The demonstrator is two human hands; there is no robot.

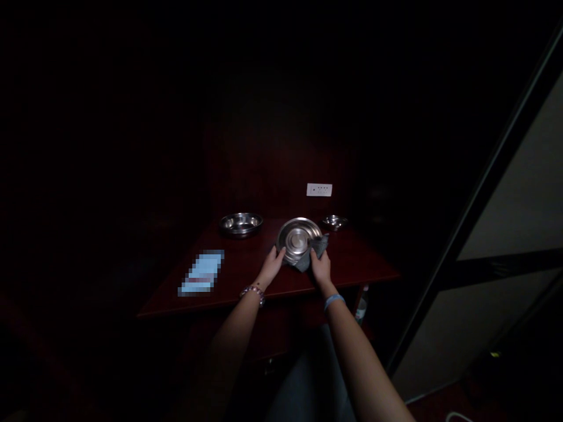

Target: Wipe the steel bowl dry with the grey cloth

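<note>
A round shiny metal dish (297,239) is held tilted above the dark red table (255,258), its inside facing me. My left hand (272,265) grips the dish by its lower left rim, thumb on top. At the lower right rim, my right hand (321,266) holds a grey cloth (304,261) against the dish, thumb over the cloth. The fingers under the rim are mostly hidden. Another round metal dish (241,224) rests at the back left of the table, and a smaller metal dish (335,222) is at the back right.
A blurred light blue item (203,272) lies on the table's left part. A white socket panel (319,190) is on the back wall. Below the table at right stands a clear bottle (362,306). A framed panel (505,223) slants along the right side.
</note>
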